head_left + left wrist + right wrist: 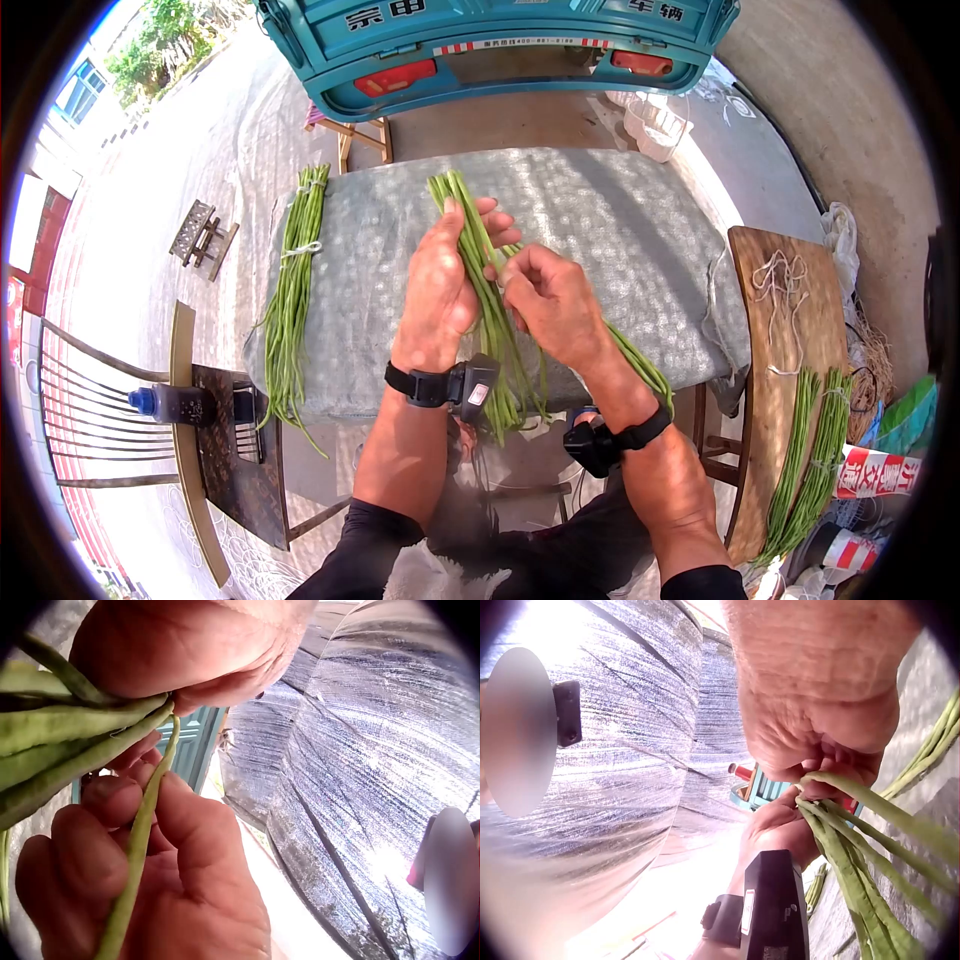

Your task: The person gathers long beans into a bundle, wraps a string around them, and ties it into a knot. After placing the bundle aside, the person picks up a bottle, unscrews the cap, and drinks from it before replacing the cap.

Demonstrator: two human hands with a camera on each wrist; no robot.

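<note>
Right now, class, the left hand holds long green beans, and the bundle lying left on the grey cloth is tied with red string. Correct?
Not red: the head view shows the left green bundle tied with white string.

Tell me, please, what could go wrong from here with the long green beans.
The slender single bean at the right hand might snap or bruise if pulled hard. The bunch in the left hand has loose, spread lower ends, so some beans could slip out. The tied bundle overhangs the near edge of the cloth and might get snagged.
</note>
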